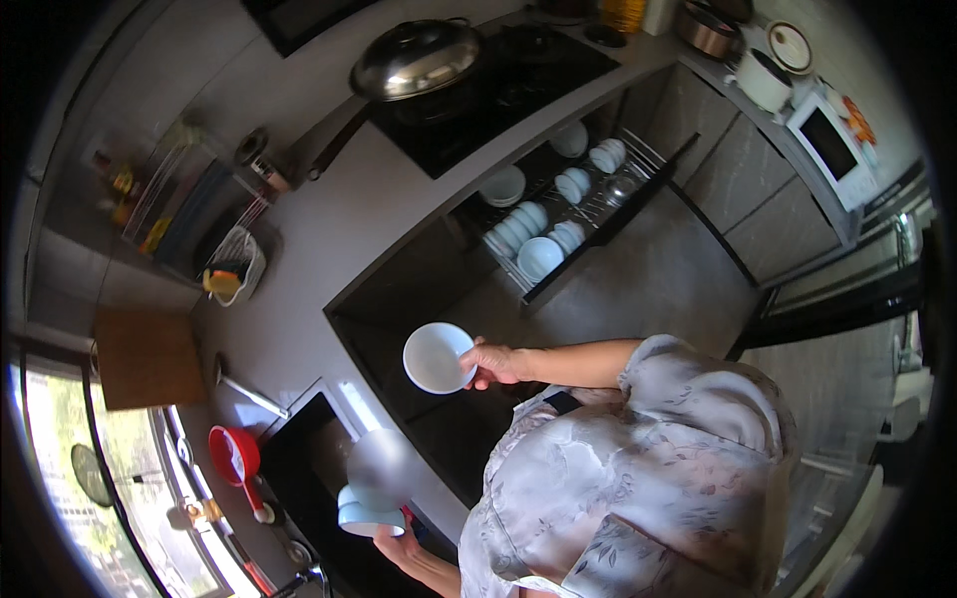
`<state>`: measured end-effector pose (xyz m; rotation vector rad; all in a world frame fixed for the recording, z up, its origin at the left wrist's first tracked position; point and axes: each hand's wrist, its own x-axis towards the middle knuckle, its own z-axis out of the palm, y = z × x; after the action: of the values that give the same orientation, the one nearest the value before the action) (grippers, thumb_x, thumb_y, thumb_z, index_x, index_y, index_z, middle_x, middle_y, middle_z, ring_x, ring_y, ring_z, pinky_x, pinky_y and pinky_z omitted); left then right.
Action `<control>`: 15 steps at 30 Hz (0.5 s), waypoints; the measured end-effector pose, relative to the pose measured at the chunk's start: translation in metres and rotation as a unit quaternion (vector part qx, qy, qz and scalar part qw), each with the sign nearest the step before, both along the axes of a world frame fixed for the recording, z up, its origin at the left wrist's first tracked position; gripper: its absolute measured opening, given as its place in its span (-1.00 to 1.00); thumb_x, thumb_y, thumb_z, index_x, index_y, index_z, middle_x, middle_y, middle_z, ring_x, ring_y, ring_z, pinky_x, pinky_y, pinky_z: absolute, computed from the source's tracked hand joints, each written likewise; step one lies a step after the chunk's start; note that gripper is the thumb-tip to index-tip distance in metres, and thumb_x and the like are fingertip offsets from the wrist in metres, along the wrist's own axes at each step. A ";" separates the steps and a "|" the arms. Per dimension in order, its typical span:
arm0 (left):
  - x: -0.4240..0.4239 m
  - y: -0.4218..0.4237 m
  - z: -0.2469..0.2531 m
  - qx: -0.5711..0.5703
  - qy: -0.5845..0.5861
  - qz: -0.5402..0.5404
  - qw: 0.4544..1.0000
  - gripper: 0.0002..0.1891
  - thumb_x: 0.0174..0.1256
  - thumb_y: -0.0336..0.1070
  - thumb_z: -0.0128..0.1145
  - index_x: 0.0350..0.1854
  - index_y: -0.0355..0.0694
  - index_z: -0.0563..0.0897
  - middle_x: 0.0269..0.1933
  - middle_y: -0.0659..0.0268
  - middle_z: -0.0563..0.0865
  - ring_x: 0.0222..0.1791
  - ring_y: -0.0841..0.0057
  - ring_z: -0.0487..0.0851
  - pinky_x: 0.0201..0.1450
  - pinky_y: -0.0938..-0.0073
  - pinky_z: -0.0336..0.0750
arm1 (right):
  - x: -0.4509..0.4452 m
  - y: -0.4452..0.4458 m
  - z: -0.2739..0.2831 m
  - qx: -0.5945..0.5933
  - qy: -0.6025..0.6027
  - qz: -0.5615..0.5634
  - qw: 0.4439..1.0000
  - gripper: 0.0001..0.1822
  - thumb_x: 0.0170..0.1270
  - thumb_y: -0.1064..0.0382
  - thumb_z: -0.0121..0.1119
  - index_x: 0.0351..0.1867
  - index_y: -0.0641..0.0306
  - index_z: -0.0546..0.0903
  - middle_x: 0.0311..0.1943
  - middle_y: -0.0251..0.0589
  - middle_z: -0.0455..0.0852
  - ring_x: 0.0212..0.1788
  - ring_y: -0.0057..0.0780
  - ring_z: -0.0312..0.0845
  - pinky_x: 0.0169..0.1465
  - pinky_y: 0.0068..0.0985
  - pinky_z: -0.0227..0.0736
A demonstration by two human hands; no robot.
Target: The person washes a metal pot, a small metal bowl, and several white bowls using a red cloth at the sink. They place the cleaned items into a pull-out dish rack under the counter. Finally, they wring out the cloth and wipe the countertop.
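Note:
A white bowl (431,359) is in my right hand (491,364), its rim between thumb and fingers, over the floor beside the counter edge. My left hand (398,540) grips light-blue bowls (368,517) at the near edge of the dark sink (303,447). The bowls are tilted and appear to be stacked; how many is unclear. A blurred, round pale shape (380,469) overlaps them; whether it is another bowl cannot be told. Farther right, a pulled-out drawer rack (598,217) holds several light-blue bowls (540,258) and other dishes.
A lidded wok (419,60) sits on the black cooktop (516,82), its handle over the counter (329,217). By the sink are a red ladle-like scoop (234,454) and the faucet (310,574). The open drawer front (613,224) juts over the floor. A white basket (243,265) stands farther back.

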<state>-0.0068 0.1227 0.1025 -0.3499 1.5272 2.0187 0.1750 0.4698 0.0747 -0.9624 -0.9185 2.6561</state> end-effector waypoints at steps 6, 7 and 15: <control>-0.007 0.104 -0.006 0.003 0.006 -0.137 0.990 -0.41 -0.13 -0.44 0.19 0.09 -0.47 0.43 -0.10 0.04 0.65 -0.23 0.07 0.69 -0.58 0.44 0.54 | 0.079 0.041 0.002 0.010 -0.028 -0.137 0.990 -0.63 -0.09 0.39 0.06 -0.15 0.42 0.52 -0.44 -0.12 0.65 -0.53 -0.37 0.62 -0.64 -0.60 0.31; -0.003 0.120 -0.011 0.056 -0.004 -0.177 0.983 -0.42 -0.11 -0.44 0.18 0.10 -0.44 0.43 -0.09 0.01 0.65 -0.25 0.04 0.69 -0.64 0.44 0.54 | 0.090 0.046 0.005 0.014 -0.018 -0.166 0.986 -0.61 -0.08 0.40 0.04 -0.12 0.41 0.51 -0.42 -0.12 0.66 -0.51 -0.36 0.63 -0.63 -0.60 0.32; 0.056 0.249 -0.035 0.101 -0.112 -0.332 0.931 -0.34 -0.13 -0.36 0.20 0.14 -0.46 0.37 -0.08 -0.06 0.63 -0.21 -0.08 0.67 -0.64 0.36 0.64 | 0.169 0.165 0.009 0.093 -0.091 -0.251 0.959 -0.51 -0.12 0.43 -0.02 -0.04 0.59 0.39 -0.40 0.04 0.66 -0.50 -0.22 0.70 -0.73 -0.61 0.37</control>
<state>0.0495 0.3720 0.0676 0.0290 1.0850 1.5117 0.3438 0.6345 0.0835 -1.2164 -0.8074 2.0496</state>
